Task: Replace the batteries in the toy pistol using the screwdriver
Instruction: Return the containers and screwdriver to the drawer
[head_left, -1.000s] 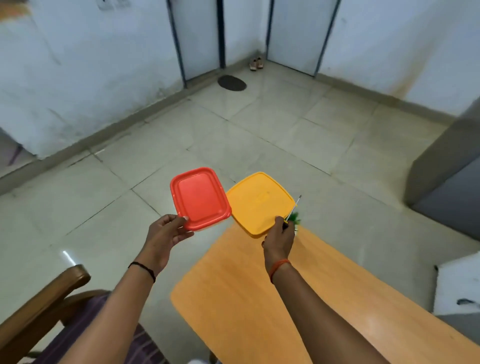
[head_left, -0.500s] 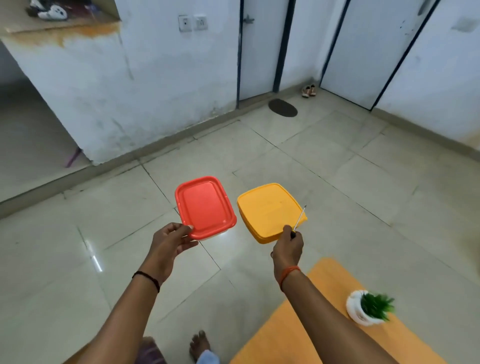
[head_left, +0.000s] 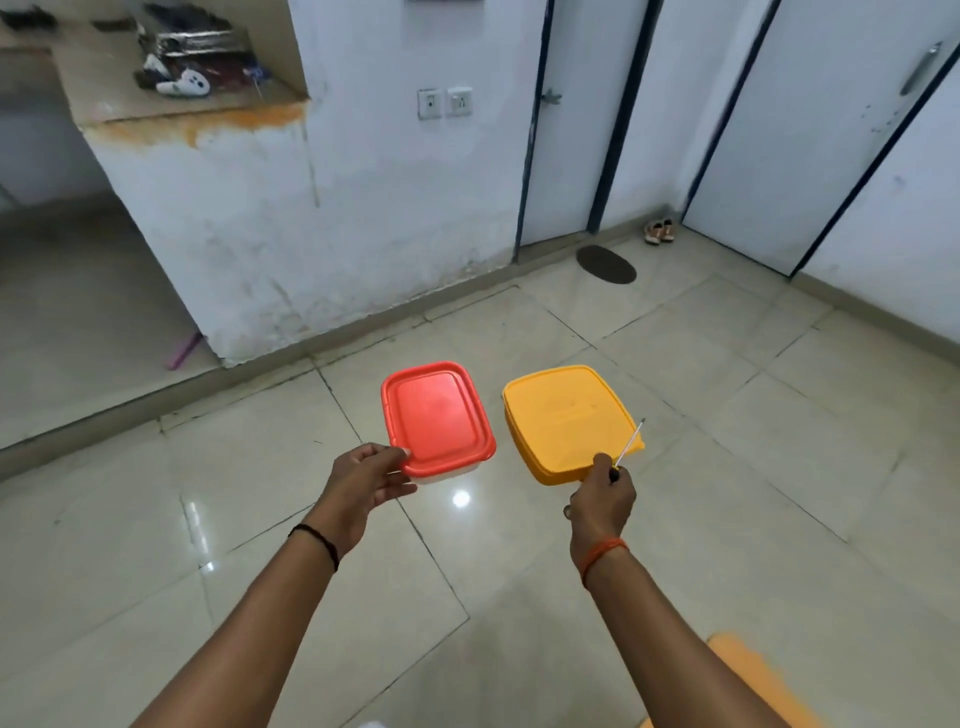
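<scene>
A pale tiled floor (head_left: 727, 426) is spread out beneath both hands, and a white wall with two switch plates (head_left: 445, 103) and dark-framed doors is seen well beyond them. A ledge (head_left: 171, 106) piled with clutter is found far up and to the left of the left hand (head_left: 363, 480). A red-lidded container (head_left: 437, 418) is gripped at its near corner by the left hand, thumb on the lid and fingers curled under. A yellow-lidded container (head_left: 566, 421) is held just beside it, a narrow gap apart, by the right hand (head_left: 602, 496), which is also closed round the screwdriver (head_left: 627, 446); the thin shaft is laid across the yellow lid's right edge, pointing away. A blurred orange bench corner (head_left: 748, 670) is seen below the right forearm. The toy pistol cannot be made out
</scene>
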